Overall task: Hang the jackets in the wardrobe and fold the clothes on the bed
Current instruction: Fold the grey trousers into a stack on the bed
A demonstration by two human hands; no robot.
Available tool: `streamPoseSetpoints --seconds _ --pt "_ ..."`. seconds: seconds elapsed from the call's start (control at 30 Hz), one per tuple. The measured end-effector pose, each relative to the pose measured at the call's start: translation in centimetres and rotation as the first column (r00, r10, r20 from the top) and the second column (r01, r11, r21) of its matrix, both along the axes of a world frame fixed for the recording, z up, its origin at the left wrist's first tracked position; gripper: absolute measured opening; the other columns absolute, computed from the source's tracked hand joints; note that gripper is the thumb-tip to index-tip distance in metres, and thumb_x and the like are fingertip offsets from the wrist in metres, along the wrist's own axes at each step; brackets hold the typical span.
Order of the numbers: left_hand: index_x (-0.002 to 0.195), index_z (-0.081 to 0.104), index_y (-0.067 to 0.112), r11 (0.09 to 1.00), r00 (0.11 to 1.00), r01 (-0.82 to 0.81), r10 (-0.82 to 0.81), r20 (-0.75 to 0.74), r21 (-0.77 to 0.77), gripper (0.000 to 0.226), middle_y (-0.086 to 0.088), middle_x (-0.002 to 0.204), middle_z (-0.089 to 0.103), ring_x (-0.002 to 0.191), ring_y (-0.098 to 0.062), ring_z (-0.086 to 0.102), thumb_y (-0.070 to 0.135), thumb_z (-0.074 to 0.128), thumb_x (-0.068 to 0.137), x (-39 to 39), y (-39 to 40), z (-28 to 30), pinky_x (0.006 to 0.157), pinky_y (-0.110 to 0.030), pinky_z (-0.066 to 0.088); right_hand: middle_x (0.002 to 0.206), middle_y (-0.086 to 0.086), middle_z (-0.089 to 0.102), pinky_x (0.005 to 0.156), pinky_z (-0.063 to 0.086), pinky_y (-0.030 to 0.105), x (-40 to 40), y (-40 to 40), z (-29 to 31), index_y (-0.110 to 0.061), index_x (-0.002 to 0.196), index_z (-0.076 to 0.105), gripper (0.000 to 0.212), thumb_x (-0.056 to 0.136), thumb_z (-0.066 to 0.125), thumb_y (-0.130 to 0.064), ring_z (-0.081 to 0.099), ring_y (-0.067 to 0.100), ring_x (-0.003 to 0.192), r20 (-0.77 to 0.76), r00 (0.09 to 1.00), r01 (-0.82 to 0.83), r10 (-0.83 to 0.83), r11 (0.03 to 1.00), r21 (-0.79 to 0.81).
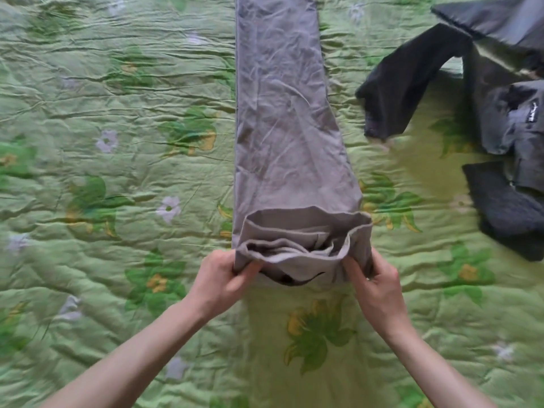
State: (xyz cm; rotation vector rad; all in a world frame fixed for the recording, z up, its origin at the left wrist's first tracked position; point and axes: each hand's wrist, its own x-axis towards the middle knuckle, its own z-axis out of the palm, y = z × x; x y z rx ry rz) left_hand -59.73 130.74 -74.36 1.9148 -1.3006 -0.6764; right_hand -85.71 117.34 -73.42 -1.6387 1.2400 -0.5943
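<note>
Grey trousers (pixel 282 113) lie lengthwise down the middle of the bed (pixel 117 172), one leg stacked on the other, running from the near centre to the far edge of the view. They are narrow at the far end and widen toward the near end, where the waist part is turned up and back over itself, making a thick roll of several layers with pale inner cloth showing in the opening. The cloth is creased all along its length.

The left hand (pixel 219 279) grips the left corner of this rolled end, its fingers (pixel 250 270) curled around the cloth with the thumb on top. The right hand (pixel 378 285) grips the right corner in the same way, fingers closed on the edge of the fold. Both forearms are bare and reach in from the near edge of the view.

A dark grey jacket (pixel 500 113) lies spread on the bed at the right, well apart from the trousers. One sleeve bends out to the left and points toward the near side; a small dark label shows on its front.

The bed is covered by a green quilted bedspread printed with flowers and leaves.
</note>
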Motion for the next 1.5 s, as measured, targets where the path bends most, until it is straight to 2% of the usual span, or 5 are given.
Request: streamPoseSetpoints --seconds 0.43,0.57,0.67,1.1,1.5 --pt "0.105 0.058 0.015 0.748 0.767 -0.641 0.633 0.105 0.171 0.019 -0.012 0.09 0.07 0.086 -0.04 0.067 0.033 0.055 0.103 -3.8 -3.6 -1.8 0.069 -0.04 0.044 0.099 0.009 0.071 0.068 0.039 0.034 6.2 -3.2 -2.7 -0.018 0.109 0.063 0.031 0.095 0.069 -0.045 0.066 0.036 0.093 -0.436 0.866 0.155 -0.243 0.961 -0.229" --pt "0.146 0.049 0.003 0.985 0.888 -0.111 0.159 0.431 -0.135 0.05 -0.019 0.148 0.05 0.14 -0.034 0.045 0.016 0.057 0.099 -5.3 -2.4 -1.5 0.118 -0.048 0.036 0.152 0.017 0.049 0.118 0.038 0.04 6.1 -3.1 -2.4 -0.002 0.148 0.051 0.05 0.102 0.059 -0.018 0.045 0.031 0.144 -0.439 0.898 -0.279 -0.02 0.746 -0.604" --pt "0.157 0.043 0.009 0.986 0.84 0.165 -0.152 0.521 0.023 0.056 -0.013 0.167 0.033 0.158 -0.028 0.026 0.025 0.051 0.104 -4.3 -3.2 -2.5 0.126 -0.052 0.027 0.165 0.011 0.036 0.123 0.034 0.049 5.6 -3.2 -3.3 -0.009 0.156 0.044 0.057 0.106 0.054 -0.035 0.03 0.026 0.155 -0.578 0.762 -0.636 0.292 0.506 -0.583" --pt "0.165 0.02 0.01 0.912 0.735 0.26 -0.4 0.548 0.317 0.103 -0.018 0.173 0.008 0.161 -0.036 0.007 0.074 0.051 0.091 -1.9 -4.1 -3.7 0.127 -0.056 0.022 0.17 0.012 0.023 0.124 0.031 0.046 4.5 -3.1 -6.6 -0.005 0.16 0.031 0.085 0.101 0.046 -0.064 0.021 0.023 0.158 -0.669 0.688 -0.673 0.28 0.59 -0.446" --pt "0.145 0.054 -0.002 0.794 0.587 0.228 -0.574 0.571 0.563 0.066 -0.028 0.156 0.046 0.138 -0.049 0.051 0.014 0.036 0.084 -3.6 -3.6 -1.9 0.107 -0.061 0.048 0.171 0.015 0.021 0.125 0.022 0.045 0.6 -4.2 -5.0 -0.008 0.162 0.027 0.11 0.069 0.069 -0.047 0.019 0.028 0.159 -0.801 0.435 -0.868 0.411 0.427 -0.252"
